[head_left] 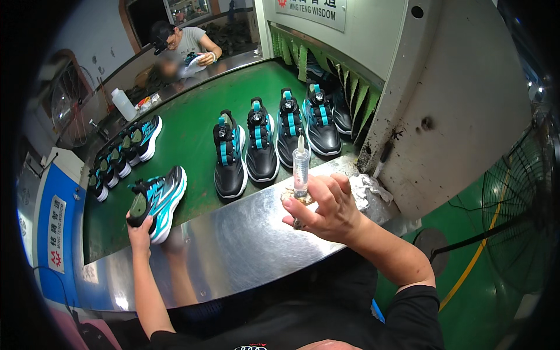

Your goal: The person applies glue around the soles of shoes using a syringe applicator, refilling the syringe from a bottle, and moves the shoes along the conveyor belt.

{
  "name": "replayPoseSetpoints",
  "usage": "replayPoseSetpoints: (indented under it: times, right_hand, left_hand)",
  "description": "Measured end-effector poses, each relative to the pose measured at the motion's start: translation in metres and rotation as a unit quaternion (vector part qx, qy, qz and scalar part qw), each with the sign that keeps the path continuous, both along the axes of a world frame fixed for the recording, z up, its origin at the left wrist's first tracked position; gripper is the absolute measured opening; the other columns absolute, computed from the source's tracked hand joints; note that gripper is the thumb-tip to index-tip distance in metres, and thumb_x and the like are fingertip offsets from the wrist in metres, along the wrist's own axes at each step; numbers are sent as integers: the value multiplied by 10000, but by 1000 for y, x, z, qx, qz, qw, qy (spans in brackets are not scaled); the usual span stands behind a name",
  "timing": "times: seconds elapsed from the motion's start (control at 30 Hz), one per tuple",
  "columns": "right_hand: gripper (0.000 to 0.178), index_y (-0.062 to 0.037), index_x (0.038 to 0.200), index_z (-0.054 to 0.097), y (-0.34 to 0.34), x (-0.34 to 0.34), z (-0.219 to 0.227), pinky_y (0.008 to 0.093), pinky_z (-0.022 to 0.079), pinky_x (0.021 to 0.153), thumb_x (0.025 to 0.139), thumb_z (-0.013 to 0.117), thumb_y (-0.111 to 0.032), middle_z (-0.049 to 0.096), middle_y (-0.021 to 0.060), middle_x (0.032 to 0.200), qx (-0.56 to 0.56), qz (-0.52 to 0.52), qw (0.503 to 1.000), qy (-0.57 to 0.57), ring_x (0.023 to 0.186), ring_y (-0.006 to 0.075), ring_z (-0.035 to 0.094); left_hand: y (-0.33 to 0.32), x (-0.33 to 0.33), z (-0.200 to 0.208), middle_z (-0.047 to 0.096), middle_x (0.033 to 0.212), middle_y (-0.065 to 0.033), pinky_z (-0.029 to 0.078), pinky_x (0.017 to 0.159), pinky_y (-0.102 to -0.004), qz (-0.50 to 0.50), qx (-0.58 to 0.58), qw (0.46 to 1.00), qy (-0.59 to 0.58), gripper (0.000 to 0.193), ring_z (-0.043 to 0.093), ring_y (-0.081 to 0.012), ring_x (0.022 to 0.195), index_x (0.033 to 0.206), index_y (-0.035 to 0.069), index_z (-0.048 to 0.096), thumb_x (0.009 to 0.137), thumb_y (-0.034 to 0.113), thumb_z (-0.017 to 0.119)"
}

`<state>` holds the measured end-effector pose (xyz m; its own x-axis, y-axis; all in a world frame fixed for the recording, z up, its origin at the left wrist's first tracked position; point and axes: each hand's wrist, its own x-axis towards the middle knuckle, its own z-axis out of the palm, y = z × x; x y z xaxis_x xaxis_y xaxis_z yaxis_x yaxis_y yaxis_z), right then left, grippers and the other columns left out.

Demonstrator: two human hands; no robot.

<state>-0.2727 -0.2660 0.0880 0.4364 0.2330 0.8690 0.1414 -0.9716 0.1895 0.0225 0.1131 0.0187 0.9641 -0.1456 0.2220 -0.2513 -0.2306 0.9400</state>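
Note:
My left hand [140, 232] is closed round the heel of a black and turquoise sneaker [158, 201] with a white and turquoise sole. It holds the shoe tilted on its side above the near left of the green conveyor belt [195, 160]. Raised over the steel edge, my right hand [329, 209] grips a clear syringe [300, 172] with its nozzle pointing up. Beyond the syringe, several matching sneakers [261, 143] stand in a row with toes toward me. Another group of sneakers [129, 146] lines the belt's left side.
A machine housing [379, 41] with green curtain strips [300, 58] spans the belt at the right. Crumpled white tissue [373, 189] lies on the steel ledge [233, 239]. A white bottle [123, 105] stands far left, near a seated co-worker [186, 49] handling a shoe. A fan [522, 204] is at right.

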Motion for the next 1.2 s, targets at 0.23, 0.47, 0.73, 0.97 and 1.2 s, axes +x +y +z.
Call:
replayPoseSetpoints:
  times: [0.23, 0.47, 0.73, 0.97, 1.2]
  right_hand:
    - [522, -284, 1270, 420, -6, -5, -6, 300, 311, 754, 794, 595, -158, 467, 52, 1099, -5, 2, 1000, 4, 851, 126, 504]
    - [532, -294, 1290, 396, -7, -6, -13, 299, 301, 746, 807, 575, -161, 466, 42, 1097, 0, -7, 1000, 5, 853, 117, 497]
    - [543, -303, 1302, 381, -10, -11, -19, 299, 296, 739, 813, 573, -164, 458, 42, 1117, 3, -4, 1000, 13, 847, 105, 490]
    - [804, -227, 1318, 377, -9, -30, -25, 366, 330, 839, 622, 765, -330, 405, 99, 1180, 131, 44, 979, 147, 973, 235, 469]
    - [983, -18, 1363, 274, -8, -84, -43, 407, 379, 914, 608, 813, -342, 407, 175, 1192, 372, 115, 842, 374, 1053, 342, 447]
  left_hand:
    - [40, -82, 2, 472, 1232, -66, 324, 998, -315, -37, 5, 999, -33, 644, 455, -176, 1125, 1325, 38, 365, 744, 36, 640]
    - [18, -158, 7, 481, 1231, -118, 346, 993, -342, -54, 18, 998, -40, 772, 469, -204, 1133, 1365, 11, 316, 699, 137, 685]
    - [-15, -206, 21, 407, 1228, -129, 507, 770, -301, -187, 16, 978, 93, 923, 549, -240, 1040, 1408, 49, 208, 628, 31, 700]
    - [-30, -119, 16, 482, 1003, -53, 458, 631, -220, -118, -133, 968, 177, 391, 524, -123, 836, 1156, 56, 407, 782, 112, 505]
    - [-14, 32, -45, 645, 846, -49, 456, 738, -259, -111, 110, 973, 173, 434, 580, -119, 774, 944, -23, 643, 939, 370, 460]
